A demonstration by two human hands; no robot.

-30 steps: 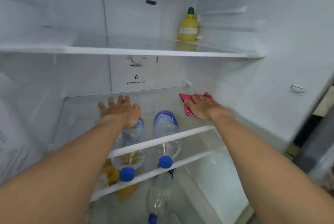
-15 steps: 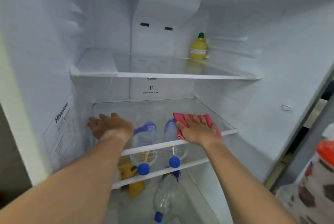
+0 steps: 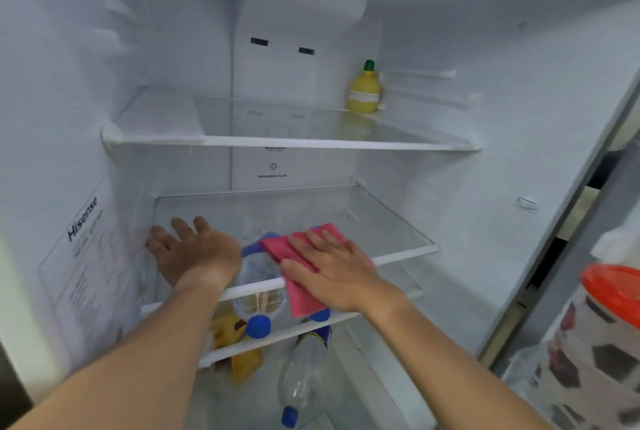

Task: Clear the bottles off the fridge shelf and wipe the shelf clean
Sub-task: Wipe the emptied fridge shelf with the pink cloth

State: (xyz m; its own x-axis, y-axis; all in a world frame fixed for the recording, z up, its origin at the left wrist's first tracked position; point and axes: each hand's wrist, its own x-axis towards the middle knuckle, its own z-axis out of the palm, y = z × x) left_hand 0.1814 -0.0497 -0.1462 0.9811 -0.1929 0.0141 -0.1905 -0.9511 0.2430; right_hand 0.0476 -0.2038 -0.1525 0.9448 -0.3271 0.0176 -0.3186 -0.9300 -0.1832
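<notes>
- one glass shelf (image 3: 398, 221) in the middle of the fridge is the one being wiped. it is clear, with a white front edge, and its top looks bare of bottles.
- the pink cloth (image 3: 298, 277) lies flat near the front edge, hanging a bit over it, likely to catch the rim too.
- the right hand (image 3: 332, 270) presses down on the cloth, fingers spread flat, not curled around it.
- the left hand (image 3: 194, 253) rests open on the shelf's left side, holding nothing, i think to steady the person.
- two water bottles (image 3: 258, 291) with blue caps show through the glass, lying on the level below.
- a yellow lemon bottle (image 3: 363, 93) stands on the top shelf, well apart.
</notes>
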